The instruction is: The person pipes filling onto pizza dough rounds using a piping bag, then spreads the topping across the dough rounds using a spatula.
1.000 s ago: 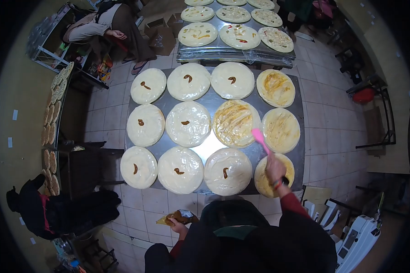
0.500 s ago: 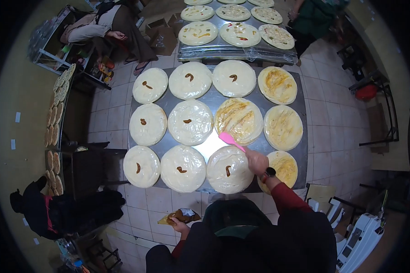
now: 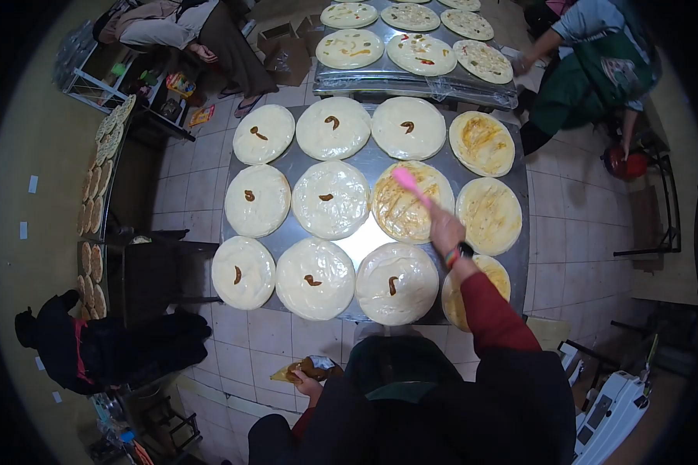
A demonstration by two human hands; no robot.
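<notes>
My right hand (image 3: 447,232) is closed around the handle of a pink spatula (image 3: 409,183). Its blade is over a round of dough (image 3: 392,222) streaked with orange-brown paste; I cannot tell whether it touches. Low by my body, my left hand (image 3: 309,385) grips a pouch (image 3: 285,373) smeared with brown paste. Pale rounds, each with a dab of brown paste, fill the left and middle of the metal table (image 3: 362,242), such as the nearest round (image 3: 407,298). Along the right side lie other rounds (image 3: 488,216) streaked with paste.
Behind stands a second metal table (image 3: 411,82) holding topped rounds. A co-worker in a green apron (image 3: 597,81) is at the back right; another person (image 3: 233,46) is at the back left. A white machine (image 3: 614,411) stands at front right, a dark chair (image 3: 159,287) at left.
My right hand has moved the spatula up and right, from the round's lower edge to its upper part. The co-worker at back right has come further into view. My left hand still holds the pouch.
</notes>
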